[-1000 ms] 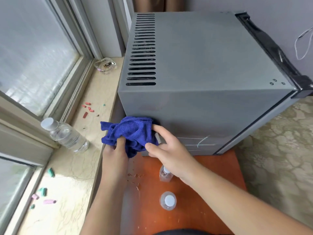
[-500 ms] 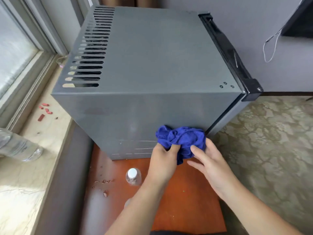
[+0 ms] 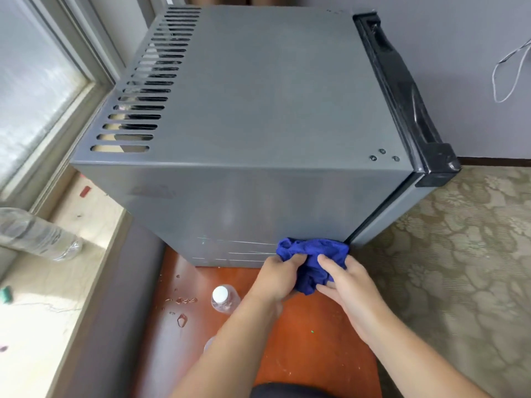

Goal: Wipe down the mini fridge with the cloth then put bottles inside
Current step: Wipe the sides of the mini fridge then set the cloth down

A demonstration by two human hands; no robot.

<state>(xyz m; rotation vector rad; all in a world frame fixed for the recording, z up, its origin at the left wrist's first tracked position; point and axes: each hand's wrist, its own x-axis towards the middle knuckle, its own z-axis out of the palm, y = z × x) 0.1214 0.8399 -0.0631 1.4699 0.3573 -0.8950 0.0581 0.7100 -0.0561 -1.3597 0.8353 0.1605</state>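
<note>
Currently you are in the wiping step, and the bottles are not yet in play. The blue cloth is bunched into a wad and pressed against the near side wall of the mini fridge. It sits low down at the wall's 5 o'clock corner, just beside the seam where the door meets the cabinet. Your left hand grips the wad from 9 o'clock, its fingers curled into the folds. Your right hand holds it from 3 o'clock, fingers bent round the fabric and thumb below. Neither hand is free.

The fridge stands on the red-brown worktop with its door shut, facing 3 o'clock. 1 small bottle stands upright on the worktop at 8 o'clock of your hands, near a few small specks. 1 larger bottle sits on the window sill at 9 o'clock, well apart from the fridge.

I judge the wipe only partly done. Pale streaks show on the wall at 9 o'clock of the cloth, and I cannot tell whether the top or the door has been wiped. Your next move calls for steady pressure as you take the wad across another face. After that, set it down, free 1 hand for the door, and only then reach for the bottles.
</note>
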